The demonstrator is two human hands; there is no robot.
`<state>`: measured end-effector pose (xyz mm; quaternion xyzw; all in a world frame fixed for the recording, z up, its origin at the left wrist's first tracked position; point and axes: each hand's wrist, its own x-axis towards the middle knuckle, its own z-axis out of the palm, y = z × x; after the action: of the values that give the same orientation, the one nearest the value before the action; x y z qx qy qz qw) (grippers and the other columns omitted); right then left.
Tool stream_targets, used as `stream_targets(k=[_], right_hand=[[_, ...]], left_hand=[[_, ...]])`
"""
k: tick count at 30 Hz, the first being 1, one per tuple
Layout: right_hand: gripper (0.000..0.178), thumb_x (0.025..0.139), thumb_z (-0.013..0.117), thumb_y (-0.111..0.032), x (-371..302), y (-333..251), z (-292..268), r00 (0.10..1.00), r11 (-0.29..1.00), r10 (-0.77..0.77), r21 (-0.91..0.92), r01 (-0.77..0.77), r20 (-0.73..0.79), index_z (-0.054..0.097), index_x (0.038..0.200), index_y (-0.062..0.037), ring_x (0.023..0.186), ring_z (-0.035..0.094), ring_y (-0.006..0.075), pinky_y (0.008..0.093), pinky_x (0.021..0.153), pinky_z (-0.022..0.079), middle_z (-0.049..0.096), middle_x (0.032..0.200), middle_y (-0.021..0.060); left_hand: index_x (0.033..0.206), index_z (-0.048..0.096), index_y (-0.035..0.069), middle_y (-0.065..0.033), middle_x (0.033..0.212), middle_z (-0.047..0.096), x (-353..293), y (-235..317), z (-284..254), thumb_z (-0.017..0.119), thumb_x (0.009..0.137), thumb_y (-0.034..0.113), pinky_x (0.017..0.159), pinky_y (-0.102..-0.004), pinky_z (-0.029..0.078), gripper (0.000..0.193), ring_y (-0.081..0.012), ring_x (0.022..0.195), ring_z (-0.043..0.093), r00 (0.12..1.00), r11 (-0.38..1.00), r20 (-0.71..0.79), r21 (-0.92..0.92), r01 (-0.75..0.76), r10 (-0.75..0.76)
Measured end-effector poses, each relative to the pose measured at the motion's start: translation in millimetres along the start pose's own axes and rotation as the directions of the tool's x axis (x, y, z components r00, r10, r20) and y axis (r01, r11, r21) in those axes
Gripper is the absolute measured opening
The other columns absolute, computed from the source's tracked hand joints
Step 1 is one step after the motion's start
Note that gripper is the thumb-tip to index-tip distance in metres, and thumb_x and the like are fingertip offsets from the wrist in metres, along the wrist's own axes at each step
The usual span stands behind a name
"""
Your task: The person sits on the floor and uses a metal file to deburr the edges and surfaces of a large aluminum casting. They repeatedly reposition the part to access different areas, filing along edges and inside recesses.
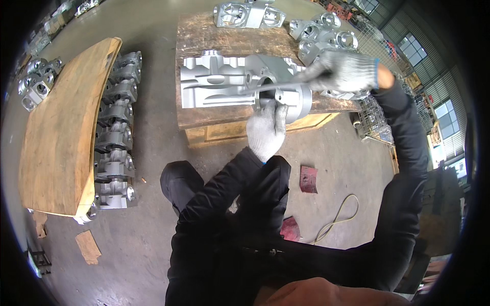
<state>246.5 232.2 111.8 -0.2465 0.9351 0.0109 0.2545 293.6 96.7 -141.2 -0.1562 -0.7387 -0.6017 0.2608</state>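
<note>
Toward the left, the long, thin grey metal tool (278, 86) could, I think, skid along the ribs and scratch the big silver, ribbed metal casting (236, 76) if I let its angle slip. In the middle, my left hand in its whitish knit glove (265, 135) sits close to the tool's line near the round opening, so a slip there might catch my fingers. On the right, too wide a swing could knock the group of silver metal castings (309, 30) just beyond. The casting lies on the worn brown wooden bench (196, 38), ahead of my left hand, whose bent fingers touch its near side; I can't tell whether they clasp it. My right hand in a matching glove (341, 71), blurred, is closed round the tool above the casting's right end.
</note>
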Motion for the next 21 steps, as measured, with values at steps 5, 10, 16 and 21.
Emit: stream_targets(k=[5, 10, 16, 21], right_hand=[[0.050, 0.101, 0.070, -0.036, 2, 2, 11, 0.980, 0.889, -0.186, 0.436, 0.136, 0.074, 0.064, 0.141, -0.0070, 0.103, 0.072, 0.0207, 0.0294, 0.092, 0.059, 0.075, 0.122, 0.0131], [0.048, 0.103, 0.067, -0.036, -7, 8, 6, 0.949, 0.959, 0.280, -0.007, -0.282, 0.142, 0.065, 0.139, -0.0054, 0.086, 0.070, 0.0124, 0.0274, 0.073, 0.059, 0.078, 0.112, 0.0092], [0.045, 0.103, 0.067, -0.031, -8, 2, 11, 0.988, 0.932, -0.078, 0.361, 0.026, 0.130, 0.064, 0.140, -0.0065, 0.107, 0.070, 0.0196, 0.0320, 0.098, 0.055, 0.074, 0.125, 0.0130], [0.038, 0.103, 0.063, -0.020, -15, -19, 30, 0.994, 0.994, -0.104, 0.023, 0.104, -0.033, 0.066, 0.141, -0.0195, 0.103, 0.072, 0.0206, 0.0332, 0.094, 0.057, 0.076, 0.121, 0.0104]], left_hand=[[0.102, 0.067, 0.005, -0.0201, 0.080, 0.070, -13, -1, 1, 0.058, 0.103, 0.027, 0.070, -0.0514, 0.053, 0.024, -0.0419, 0.077, 0.069, 1.000, 1.000, -0.028, 0.006, 0.006, -0.006], [0.100, 0.067, 0.006, -0.0200, 0.082, 0.070, -19, 0, -1, 0.059, 0.102, 0.028, 0.070, -0.0507, 0.053, 0.024, -0.0420, 0.078, 0.068, 1.000, 0.999, -0.021, 0.050, -0.003, 0.004], [0.100, 0.066, 0.003, -0.0210, 0.086, 0.069, -17, -1, -1, 0.059, 0.102, 0.028, 0.070, -0.0509, 0.053, 0.026, -0.0420, 0.081, 0.067, 1.000, 0.999, -0.001, 0.038, -0.003, 0.003], [0.120, 0.063, 0.002, -0.0266, 0.101, 0.069, -7, 1, 2, 0.055, 0.105, 0.033, 0.072, -0.0521, 0.055, 0.035, -0.0437, 0.084, 0.069, 0.990, 0.995, -0.121, -0.065, -0.077, 0.068]])
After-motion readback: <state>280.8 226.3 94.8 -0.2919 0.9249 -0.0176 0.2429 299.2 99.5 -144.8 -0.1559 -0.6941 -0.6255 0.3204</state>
